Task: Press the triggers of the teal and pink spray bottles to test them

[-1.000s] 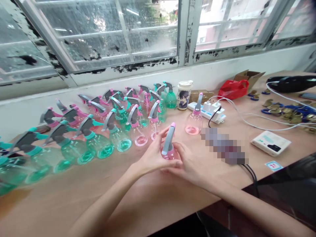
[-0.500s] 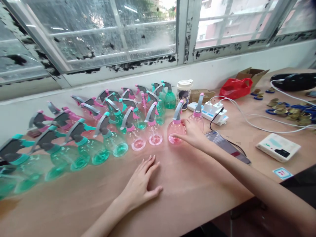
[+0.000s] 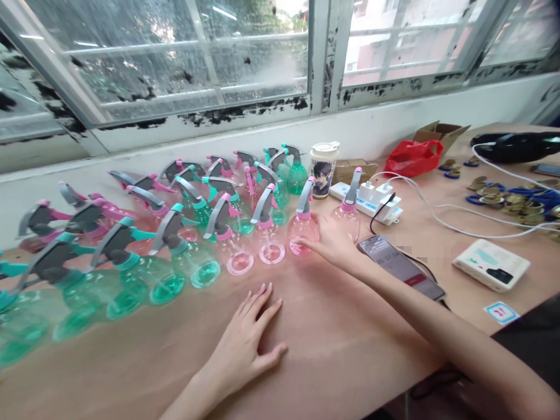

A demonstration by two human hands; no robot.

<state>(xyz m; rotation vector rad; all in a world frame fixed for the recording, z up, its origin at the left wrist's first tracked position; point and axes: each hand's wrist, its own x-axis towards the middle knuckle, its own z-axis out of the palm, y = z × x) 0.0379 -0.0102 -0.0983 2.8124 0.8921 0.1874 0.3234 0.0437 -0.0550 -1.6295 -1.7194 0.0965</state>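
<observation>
My right hand is closed around the side of a pink spray bottle with a grey and pink trigger head. The bottle stands upright, its right side covered by my fingers. Just left of it is another clear pink spray bottle, and a further pink spray bottle stands behind my right hand. My left hand lies on the tabletop, fingers spread, holding nothing. Several green spray bottles and more pink ones stand in rows to the left.
Behind the bottles is a paper cup. A power strip with white cables, a phone and a white box-shaped device lie right. Farther back are a red plastic bag and several gold-and-blue pieces.
The pink bottle in my right hand has shifted slightly left, closer to the bottle beside it. My left hand stays spread on the table. The view has turned a little.
</observation>
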